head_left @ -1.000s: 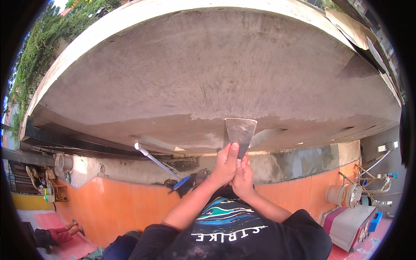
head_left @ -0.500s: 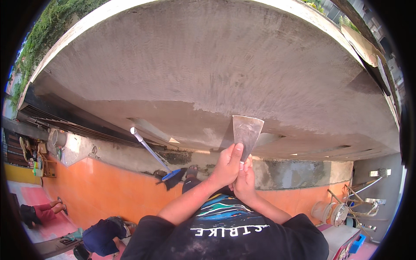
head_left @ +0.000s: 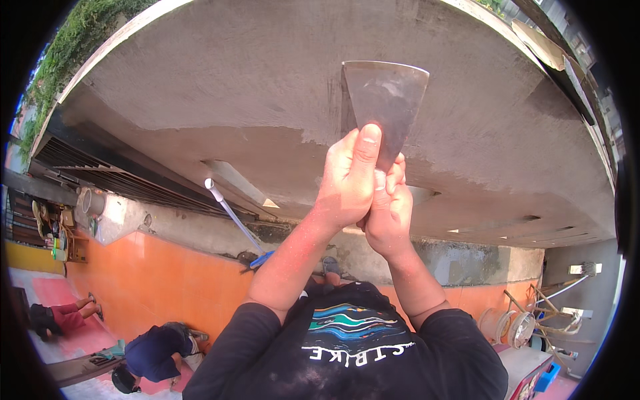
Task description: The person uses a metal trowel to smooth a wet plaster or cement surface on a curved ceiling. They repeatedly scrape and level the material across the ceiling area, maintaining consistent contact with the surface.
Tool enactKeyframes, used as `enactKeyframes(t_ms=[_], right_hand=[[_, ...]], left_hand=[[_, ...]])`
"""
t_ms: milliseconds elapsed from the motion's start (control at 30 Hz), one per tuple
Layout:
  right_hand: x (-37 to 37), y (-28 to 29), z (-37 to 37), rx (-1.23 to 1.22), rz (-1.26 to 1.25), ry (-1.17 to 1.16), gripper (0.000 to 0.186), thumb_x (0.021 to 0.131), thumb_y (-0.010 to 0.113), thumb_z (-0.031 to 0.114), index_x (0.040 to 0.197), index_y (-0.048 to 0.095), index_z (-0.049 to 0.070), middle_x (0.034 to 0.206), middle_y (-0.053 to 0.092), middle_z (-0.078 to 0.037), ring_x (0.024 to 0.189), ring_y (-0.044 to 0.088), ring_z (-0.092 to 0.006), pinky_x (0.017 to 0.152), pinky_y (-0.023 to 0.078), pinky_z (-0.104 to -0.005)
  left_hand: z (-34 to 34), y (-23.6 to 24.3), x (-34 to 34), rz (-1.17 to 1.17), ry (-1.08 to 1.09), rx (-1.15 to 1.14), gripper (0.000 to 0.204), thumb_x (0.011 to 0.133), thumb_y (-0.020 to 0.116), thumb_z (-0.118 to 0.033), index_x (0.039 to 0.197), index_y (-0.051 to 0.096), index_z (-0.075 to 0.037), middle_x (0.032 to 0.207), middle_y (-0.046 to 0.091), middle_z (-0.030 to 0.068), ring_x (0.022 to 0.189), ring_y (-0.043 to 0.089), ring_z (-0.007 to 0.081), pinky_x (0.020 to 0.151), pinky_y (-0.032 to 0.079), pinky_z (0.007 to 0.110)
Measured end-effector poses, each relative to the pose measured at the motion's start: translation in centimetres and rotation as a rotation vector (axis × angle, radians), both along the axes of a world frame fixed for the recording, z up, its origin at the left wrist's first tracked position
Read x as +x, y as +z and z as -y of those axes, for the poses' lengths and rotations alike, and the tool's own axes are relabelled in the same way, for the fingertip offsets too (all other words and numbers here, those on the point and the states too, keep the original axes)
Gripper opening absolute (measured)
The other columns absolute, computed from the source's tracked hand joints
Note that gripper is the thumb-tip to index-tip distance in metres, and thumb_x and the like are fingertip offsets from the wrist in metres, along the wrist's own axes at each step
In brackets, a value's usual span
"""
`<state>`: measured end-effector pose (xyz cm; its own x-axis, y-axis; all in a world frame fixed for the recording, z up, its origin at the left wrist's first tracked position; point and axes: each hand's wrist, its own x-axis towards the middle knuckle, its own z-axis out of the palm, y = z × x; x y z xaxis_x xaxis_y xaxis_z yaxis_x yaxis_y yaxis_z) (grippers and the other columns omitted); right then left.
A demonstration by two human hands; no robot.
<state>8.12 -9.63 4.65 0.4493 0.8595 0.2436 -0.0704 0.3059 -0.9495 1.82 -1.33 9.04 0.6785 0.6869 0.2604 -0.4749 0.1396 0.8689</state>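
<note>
A wide scraper [head_left: 387, 93] with a flared grey metal blade points away from me, held by both hands. My left hand [head_left: 350, 175] is closed round its lower part, with the thumb lying along the blade. Just right and below, my right hand [head_left: 389, 213] is closed round the handle, which the fingers hide. Behind the blade stands a grey plastered wall [head_left: 253, 80], darker in its lower band. The blade casts a shadow on the wall; whether its edge touches, I cannot tell.
A broom [head_left: 233, 223] with a pale handle and blue head leans at the wall's foot. Orange flooring [head_left: 173, 267] lies behind me. Buckets [head_left: 507, 328] stand at the right. One person [head_left: 157, 357] bends down at lower left; another person [head_left: 63, 315] is farther left.
Both hands have carried the scraper upward along the wall, farther from my body. My arms are more stretched out, and the grip stays closed.
</note>
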Motion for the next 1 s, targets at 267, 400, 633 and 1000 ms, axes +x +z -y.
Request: enactKeyframes(t_ms=[267,400,633,1000], right_hand=[[-3.8,-4.7,5.7,-0.228,-0.229,-0.080,0.027,0.108,0.033,0.028,0.099,0.047,0.006,0.065,0.051,0.000,0.048,0.047,-0.0055,0.042,0.037,-0.0206],[-4.4,-7.2,5.1,-0.250,-0.238,-0.102,0.034,0.108,0.031,0.034,0.102,0.048,0.005,0.061,0.051,-0.001,0.043,0.046,-0.0065,0.038,0.037,-0.0213],[-1.5,-0.6,0.6,-0.059,-0.011,-0.089,0.021,0.107,0.036,0.027,0.101,0.044,0.008,0.066,0.051,-0.001,0.047,0.047,-0.0053,0.041,0.038,-0.0207],[-5.1,-5.8,4.9,-0.257,-0.342,-0.154,0.031,0.108,0.034,0.032,0.094,0.046,0.007,0.059,0.049,0.000,0.043,0.046,-0.0057,0.038,0.037,-0.0215]], left_hand=[[4.4,-5.9,-1.4,-0.344,-0.132,-0.230,0.049,0.106,0.037,-0.043,0.094,0.056,0.000,0.069,0.058,0.0023,0.061,0.054,0.0076,0.058,0.048,0.025],[4.0,-8.5,-1.7,-0.312,-0.085,-0.202,0.048,0.106,0.039,-0.043,0.092,0.055,0.000,0.068,0.057,0.0023,0.061,0.054,0.0075,0.058,0.047,0.025],[-0.4,-1.4,-0.3,-0.104,0.011,0.040,0.047,0.106,0.041,-0.042,0.089,0.053,0.000,0.068,0.057,0.0034,0.061,0.053,0.0084,0.057,0.047,0.025],[4.2,-7.6,-1.8,-0.389,-0.119,-0.252,0.046,0.106,0.039,-0.040,0.092,0.056,0.001,0.069,0.058,0.0031,0.061,0.054,0.0088,0.059,0.047,0.027]])
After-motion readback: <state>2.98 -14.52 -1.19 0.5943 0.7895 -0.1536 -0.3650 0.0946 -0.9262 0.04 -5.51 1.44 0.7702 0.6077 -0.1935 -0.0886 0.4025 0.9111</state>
